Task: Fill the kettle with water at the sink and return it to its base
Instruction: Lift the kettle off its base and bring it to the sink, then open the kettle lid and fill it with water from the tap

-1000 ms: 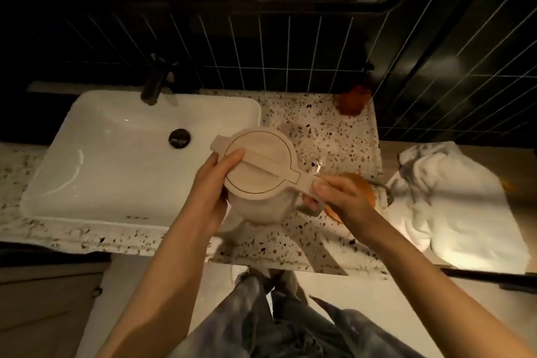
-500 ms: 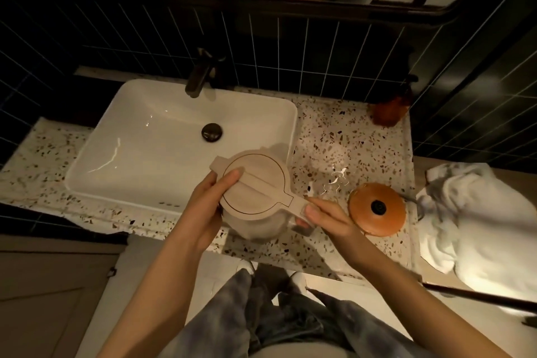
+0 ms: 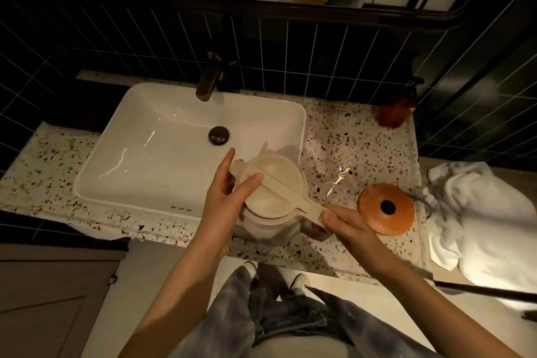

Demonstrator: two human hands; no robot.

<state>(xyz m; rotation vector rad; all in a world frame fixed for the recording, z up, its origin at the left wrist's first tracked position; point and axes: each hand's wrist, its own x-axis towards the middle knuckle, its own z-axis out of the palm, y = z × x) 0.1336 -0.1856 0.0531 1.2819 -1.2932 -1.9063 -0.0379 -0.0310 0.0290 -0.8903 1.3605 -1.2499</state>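
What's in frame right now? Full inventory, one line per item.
Beige plastic kettle with closed lid: 1, beige, front edge of the counter, right of the basin
Round orange kettle base: 1, orange with black centre, counter right of the kettle
White rectangular sink basin: 1, white, counter left, dark drain in it
Dark metal faucet: 1, dark, behind the basin
Speckled terrazzo counter: 1, pale with flecks
Amber bottle: 1, orange-brown, back right corner
Crumpled white towel: 1, white, far right
Left hand: 1, on the kettle lid
Right hand: 1, gripping the kettle handle
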